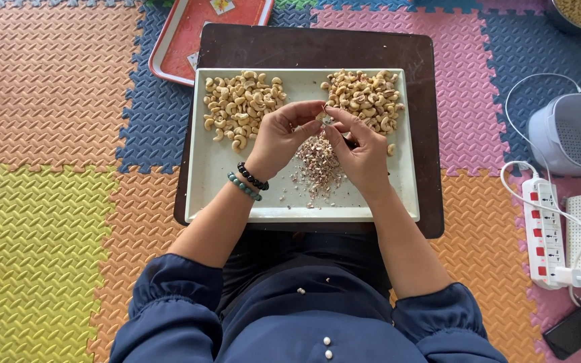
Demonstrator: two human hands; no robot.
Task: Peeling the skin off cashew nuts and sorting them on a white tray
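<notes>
Cashew: a single nut sits up over the middle of the white tray, between both hands.
Left hand: grip pinching the nut from the left.
Right hand: grip pressed on the same nut, a thin tool's tip showing.
Below: heap of skin scraps.
Far left: cashew pile.
Far right: second pile.
Surface: dark board under the tray, on the foam mat floor.
</notes>
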